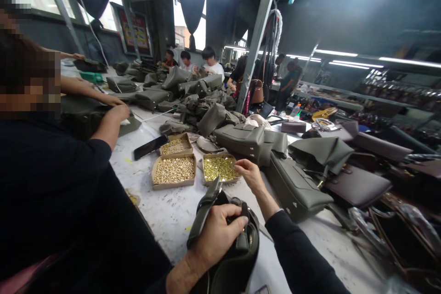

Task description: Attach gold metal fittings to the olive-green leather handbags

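Note:
My left hand [220,232] is closed on a dark olive handbag [237,268] at the table's front, thumb and fingers pinching a strap or tab near its top. My right hand [251,173] reaches to the right rim of a cardboard tray of small yellow-gold metal pieces [220,168]. Its thumb and fingertips are pressed together; whatever may be between them is too small to make out. Left of that tray stands another cardboard tray with gold-coloured metal pieces [174,170]. Behind it, a third tray [177,144] holds similar pieces.
A black phone [150,147] leans against the rear tray. Olive bags [241,140] are heaped across the table behind and to the right. At the left, a co-worker's hands [119,108] handle another dark bag. A metal post [258,39] rises beyond the bags.

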Demonstrator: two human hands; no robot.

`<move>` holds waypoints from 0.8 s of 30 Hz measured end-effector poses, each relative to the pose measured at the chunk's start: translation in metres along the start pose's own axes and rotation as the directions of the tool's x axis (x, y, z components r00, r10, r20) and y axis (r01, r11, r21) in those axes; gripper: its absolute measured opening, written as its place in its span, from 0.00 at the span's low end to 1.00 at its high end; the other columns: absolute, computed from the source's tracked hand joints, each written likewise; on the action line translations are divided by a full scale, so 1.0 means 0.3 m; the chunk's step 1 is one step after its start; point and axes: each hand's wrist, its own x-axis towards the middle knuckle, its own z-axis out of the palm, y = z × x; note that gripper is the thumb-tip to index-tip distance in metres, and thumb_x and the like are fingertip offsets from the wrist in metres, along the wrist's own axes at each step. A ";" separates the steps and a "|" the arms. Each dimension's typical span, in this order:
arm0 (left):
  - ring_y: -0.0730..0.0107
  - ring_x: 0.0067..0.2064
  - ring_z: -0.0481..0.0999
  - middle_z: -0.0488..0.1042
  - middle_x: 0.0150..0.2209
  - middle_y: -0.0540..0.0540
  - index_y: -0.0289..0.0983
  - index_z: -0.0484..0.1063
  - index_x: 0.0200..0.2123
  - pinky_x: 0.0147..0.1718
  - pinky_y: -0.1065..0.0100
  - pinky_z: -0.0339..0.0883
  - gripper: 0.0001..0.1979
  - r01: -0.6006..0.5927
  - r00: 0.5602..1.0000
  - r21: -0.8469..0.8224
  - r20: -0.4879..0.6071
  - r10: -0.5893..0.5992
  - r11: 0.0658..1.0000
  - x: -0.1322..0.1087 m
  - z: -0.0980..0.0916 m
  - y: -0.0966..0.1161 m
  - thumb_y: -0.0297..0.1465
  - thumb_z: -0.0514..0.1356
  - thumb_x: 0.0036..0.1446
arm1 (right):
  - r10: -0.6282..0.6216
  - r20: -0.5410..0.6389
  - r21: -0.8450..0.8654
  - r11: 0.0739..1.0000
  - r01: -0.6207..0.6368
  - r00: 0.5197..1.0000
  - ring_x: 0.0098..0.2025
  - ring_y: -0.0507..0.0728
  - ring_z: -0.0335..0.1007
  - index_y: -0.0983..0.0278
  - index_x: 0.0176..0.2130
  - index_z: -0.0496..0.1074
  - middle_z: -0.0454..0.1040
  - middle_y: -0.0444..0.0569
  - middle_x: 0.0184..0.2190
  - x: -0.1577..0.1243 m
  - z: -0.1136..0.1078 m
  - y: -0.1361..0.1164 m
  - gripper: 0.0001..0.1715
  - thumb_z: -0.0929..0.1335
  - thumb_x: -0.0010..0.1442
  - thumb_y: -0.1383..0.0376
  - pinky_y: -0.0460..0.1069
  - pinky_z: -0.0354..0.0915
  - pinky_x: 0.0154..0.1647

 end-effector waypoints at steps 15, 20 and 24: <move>0.67 0.32 0.73 0.77 0.30 0.48 0.35 0.81 0.36 0.33 0.71 0.64 0.11 -0.014 0.999 -0.021 0.043 0.015 1.000 -0.003 0.046 0.008 0.33 0.58 0.61 | 0.177 -0.016 0.578 0.805 -0.135 0.984 0.32 0.53 0.70 0.62 0.36 0.80 0.77 0.44 0.28 -0.550 -0.164 -0.157 0.14 0.78 0.55 0.55 0.47 0.65 0.37; 0.72 0.27 0.64 0.67 0.23 0.51 0.34 0.73 0.27 0.26 0.72 0.55 0.16 -0.011 1.000 0.066 0.028 0.010 0.998 -0.008 0.054 0.006 0.38 0.57 0.63 | 0.139 -0.118 0.597 0.801 -0.042 0.983 0.34 0.52 0.67 0.60 0.31 0.79 0.73 0.42 0.30 -0.575 -0.115 -0.162 0.12 0.78 0.55 0.56 0.45 0.64 0.39; 0.72 0.27 0.65 0.65 0.22 0.52 0.35 0.70 0.26 0.26 0.71 0.55 0.18 -0.065 0.998 0.175 0.027 0.061 0.983 -0.014 0.057 -0.011 0.40 0.55 0.65 | 0.156 -0.162 0.631 0.775 -0.019 0.974 0.40 0.54 0.68 0.60 0.29 0.80 0.74 0.44 0.33 -0.579 -0.087 -0.157 0.12 0.79 0.52 0.56 0.46 0.64 0.44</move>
